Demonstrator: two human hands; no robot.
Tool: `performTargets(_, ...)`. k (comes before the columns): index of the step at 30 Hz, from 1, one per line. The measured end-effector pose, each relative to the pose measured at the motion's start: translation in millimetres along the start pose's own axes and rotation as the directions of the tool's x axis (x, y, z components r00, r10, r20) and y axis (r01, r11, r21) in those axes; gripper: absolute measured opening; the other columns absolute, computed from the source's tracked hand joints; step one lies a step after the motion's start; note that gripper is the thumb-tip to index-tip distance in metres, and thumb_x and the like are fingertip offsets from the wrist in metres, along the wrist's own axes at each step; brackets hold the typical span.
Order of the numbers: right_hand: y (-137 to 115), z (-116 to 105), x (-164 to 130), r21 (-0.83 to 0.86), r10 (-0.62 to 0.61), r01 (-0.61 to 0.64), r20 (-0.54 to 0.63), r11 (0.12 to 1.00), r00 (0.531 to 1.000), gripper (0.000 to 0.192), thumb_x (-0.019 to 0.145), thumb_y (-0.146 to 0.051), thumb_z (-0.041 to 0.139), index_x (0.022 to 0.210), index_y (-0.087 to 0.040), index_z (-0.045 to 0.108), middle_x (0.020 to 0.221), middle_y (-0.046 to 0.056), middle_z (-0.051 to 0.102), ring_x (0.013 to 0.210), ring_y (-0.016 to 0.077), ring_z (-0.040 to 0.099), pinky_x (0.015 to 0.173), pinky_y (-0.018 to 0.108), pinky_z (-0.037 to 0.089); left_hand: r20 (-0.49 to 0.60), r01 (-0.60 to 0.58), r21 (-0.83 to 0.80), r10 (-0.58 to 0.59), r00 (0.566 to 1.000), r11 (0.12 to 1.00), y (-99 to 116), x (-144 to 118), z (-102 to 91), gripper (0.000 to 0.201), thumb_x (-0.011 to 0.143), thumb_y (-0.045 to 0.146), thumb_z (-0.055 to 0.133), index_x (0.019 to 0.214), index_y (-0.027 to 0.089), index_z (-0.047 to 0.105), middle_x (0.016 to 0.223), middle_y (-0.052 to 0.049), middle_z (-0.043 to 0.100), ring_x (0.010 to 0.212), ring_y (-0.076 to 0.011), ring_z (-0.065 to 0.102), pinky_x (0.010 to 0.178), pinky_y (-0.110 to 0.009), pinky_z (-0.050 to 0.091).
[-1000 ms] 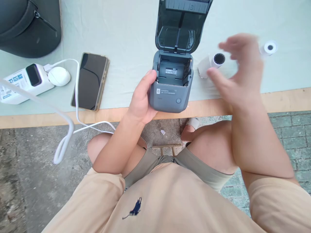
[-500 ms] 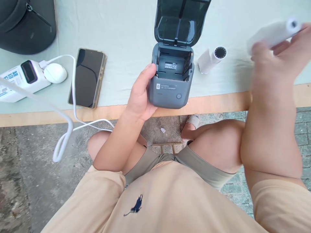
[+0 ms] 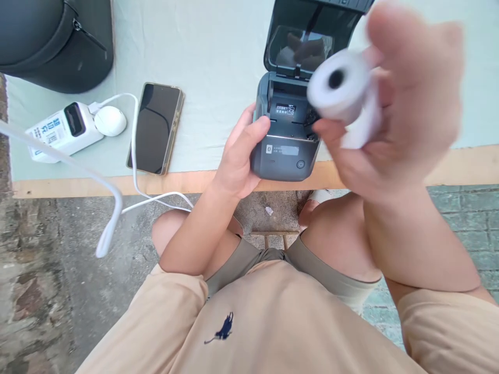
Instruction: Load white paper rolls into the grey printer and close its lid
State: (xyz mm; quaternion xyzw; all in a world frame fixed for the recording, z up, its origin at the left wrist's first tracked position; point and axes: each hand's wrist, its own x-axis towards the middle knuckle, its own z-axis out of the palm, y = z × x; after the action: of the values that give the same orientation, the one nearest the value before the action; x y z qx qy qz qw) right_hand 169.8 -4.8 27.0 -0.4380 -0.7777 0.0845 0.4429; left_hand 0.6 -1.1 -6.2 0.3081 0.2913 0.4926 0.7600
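My left hand (image 3: 244, 150) grips the left side of a dark grey label printer (image 3: 286, 158) at the table's front edge. Its tinted lid (image 3: 300, 44) stands raised, and the paper bay (image 3: 286, 111) inside holds no roll. My right hand (image 3: 413, 104), blurred by motion, is closed around a white paper roll (image 3: 343, 85). The roll's end with its dark core hole faces me, just right of the bay and partly over the printer's right edge. A loose flap of paper hangs from the roll.
Left of the printer lies a phone (image 3: 156, 127), with a white cable (image 3: 134, 140) crossing its edge. A white power strip (image 3: 62, 130) with a round white plug (image 3: 110, 121) is farther left. Behind it stands a black zipped case (image 3: 58, 47). A paper scrap (image 3: 268, 211) lies on the floor.
My right hand has carried the white paper roll left, from the far right to beside the printer. It now covers the spot where another roll stood. My left hand still holds the printer.
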Motion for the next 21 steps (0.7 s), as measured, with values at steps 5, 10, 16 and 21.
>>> performTargets(5, -5.2, 14.0, 8.9, -0.188, 0.085, -0.062, 0.119, 0.980, 0.989, 0.023, 0.075, -0.021, 0.055, 0.097, -0.023, 0.048, 0.102, 0.000, 0.059, 0.094, 0.0124, 0.060, 0.077, 0.030, 0.051, -0.036, -0.022, 0.140, 0.027, 0.999, 0.990, -1.0, -3.8, 2.9, 0.028, 0.080, 0.022, 0.055, 0.107, 0.024, 0.049, 0.097, 0.002, 0.062, 0.118, -0.0194, 0.056, 0.091, -0.028, 0.051)
performTargets(10, 2.2, 9.4, 5.4, -0.214, 0.044, -0.014, 0.135, 0.977, 0.990, 0.008, 0.076, -0.017, 0.052, 0.082, -0.022, 0.056, 0.100, -0.004, 0.064, 0.096, 0.0155, 0.062, 0.078, 0.036, 0.049, -0.042, -0.016, 0.105, 0.020, 0.999, 0.994, 0.7, -5.1, 5.3, 0.036, 0.075, 0.030, 0.063, 0.108, 0.025, 0.050, 0.104, 0.000, 0.062, 0.116, -0.0238, 0.057, 0.089, -0.030, 0.052)
performTargets(16, -4.8, 14.5, -3.4, -0.164, -0.194, 0.201, 0.060, 0.966, 0.979, 0.015, 0.069, -0.018, 0.062, 0.083, -0.024, 0.060, 0.088, -0.007, 0.064, 0.083, 0.0143, 0.061, 0.072, 0.035, 0.046, -0.017, -0.011, 0.004, 0.011, 1.000, 1.000, 3.8, -4.7, 2.6, 0.019, 0.082, 0.033, 0.055, 0.100, 0.026, 0.051, 0.097, -0.001, 0.062, 0.098, -0.0204, 0.063, 0.078, -0.030, 0.053)
performTargets(21, -3.4, 15.0, -5.0, -0.055, -0.226, 0.227, 0.030, 0.972, 0.974, 0.013, 0.073, -0.029, 0.060, 0.085, -0.023, 0.061, 0.091, -0.003, 0.064, 0.091, 0.0155, 0.059, 0.080, 0.037, 0.047, -0.018, -0.035, 0.052, 0.036, 0.999, 0.998, 1.4, -4.6, -1.4, 0.027, 0.078, 0.018, 0.056, 0.103, 0.024, 0.050, 0.091, 0.002, 0.061, 0.102, -0.0190, 0.062, 0.085, -0.032, 0.052)
